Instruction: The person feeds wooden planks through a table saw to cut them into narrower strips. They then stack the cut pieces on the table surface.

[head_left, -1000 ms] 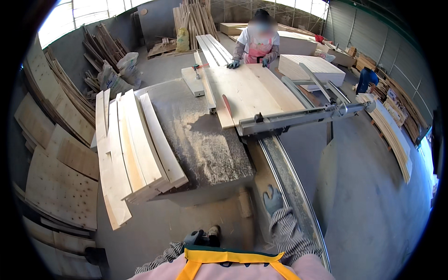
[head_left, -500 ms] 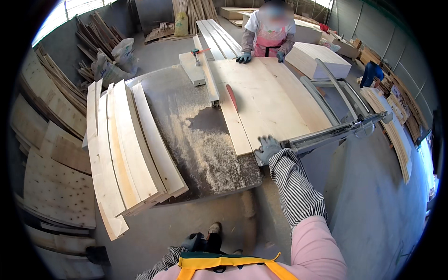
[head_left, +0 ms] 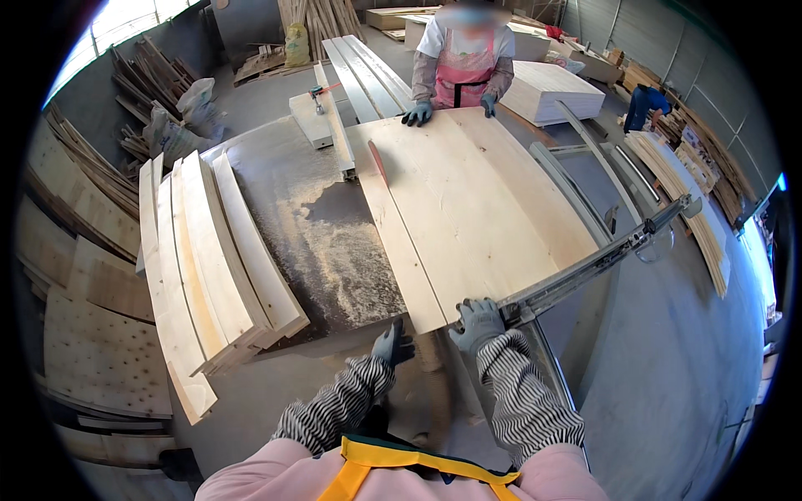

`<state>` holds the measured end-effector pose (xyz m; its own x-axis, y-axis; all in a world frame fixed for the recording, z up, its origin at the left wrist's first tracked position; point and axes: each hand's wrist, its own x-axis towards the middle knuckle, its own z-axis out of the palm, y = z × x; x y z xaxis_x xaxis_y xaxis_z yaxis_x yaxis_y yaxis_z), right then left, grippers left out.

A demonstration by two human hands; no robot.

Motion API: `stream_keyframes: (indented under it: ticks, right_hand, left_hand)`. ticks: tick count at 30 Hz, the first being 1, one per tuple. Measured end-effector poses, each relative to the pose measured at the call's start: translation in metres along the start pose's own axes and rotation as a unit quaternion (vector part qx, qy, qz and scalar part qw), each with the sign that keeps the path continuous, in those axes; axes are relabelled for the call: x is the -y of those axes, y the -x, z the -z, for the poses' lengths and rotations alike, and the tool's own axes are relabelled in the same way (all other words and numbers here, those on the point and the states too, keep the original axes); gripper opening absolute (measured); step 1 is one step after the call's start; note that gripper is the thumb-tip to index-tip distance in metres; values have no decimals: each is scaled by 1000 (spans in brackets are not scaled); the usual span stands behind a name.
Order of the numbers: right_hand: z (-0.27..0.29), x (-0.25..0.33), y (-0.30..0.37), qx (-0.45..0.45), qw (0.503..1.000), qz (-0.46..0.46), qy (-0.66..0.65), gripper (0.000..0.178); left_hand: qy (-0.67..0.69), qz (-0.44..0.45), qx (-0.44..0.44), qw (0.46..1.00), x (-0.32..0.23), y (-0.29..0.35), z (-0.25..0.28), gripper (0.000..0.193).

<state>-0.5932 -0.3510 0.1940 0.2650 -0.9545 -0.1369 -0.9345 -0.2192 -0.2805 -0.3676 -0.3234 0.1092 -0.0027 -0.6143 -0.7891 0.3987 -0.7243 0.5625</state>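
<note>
A large pale plywood sheet (head_left: 476, 209) lies flat on the saw table (head_left: 292, 209), with the red saw blade (head_left: 378, 161) showing through a cut along its left side. My right hand (head_left: 478, 322), in a grey glove, rests on the sheet's near edge beside the metal fence rail (head_left: 601, 259). Gloved as well, my left hand (head_left: 391, 344) hangs just below the near edge of the narrow cut strip (head_left: 401, 259), fingers apart, holding nothing. At the far end a person in a pink apron presses both gloved hands (head_left: 416, 113) on the sheet.
A stack of long pale boards (head_left: 209, 267) lies on the table's left side. Sawdust (head_left: 334, 250) covers the table next to the sheet. Plywood sheets (head_left: 83, 334) lean at the left, a white board stack (head_left: 551, 88) sits at the back right, and timber piles (head_left: 693, 175) line the right.
The view has moved closer to the table. My right hand has come onto the sheet's near edge, and my left hand has risen into view beside it.
</note>
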Motion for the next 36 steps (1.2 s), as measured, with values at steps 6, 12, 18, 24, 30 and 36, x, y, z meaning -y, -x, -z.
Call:
stream_keyframes:
  ticks: [6, 12, 18, 24, 30, 36]
  right_hand:
    - [0, -4, 84, 13, 1000, 12, 9, 60]
    - [-3, -13, 163, 21, 1000, 5, 11, 59]
    - [-9, -27, 233, -73, 995, 45, -53, 55]
    - [-14, -31, 300, -244, 961, 90, -98, 34]
    - [-25, -38, 331, -231, 966, 74, -83, 31]
    - [-20, -28, 320, -201, 971, 88, -99, 28]
  left_hand:
    - [-190, -111, -135, 966, 34, -3, -54, 73]
    - [-194, -171, -125, 958, 100, 70, -72, 56]
    - [-153, -171, -87, 969, 136, 162, -89, 52]
    - [-190, -163, -119, 961, 129, 234, -57, 47]
    - [-184, -190, -123, 956, 120, 239, -23, 48]
    - [-132, -285, -237, 919, 78, 177, 38, 57]
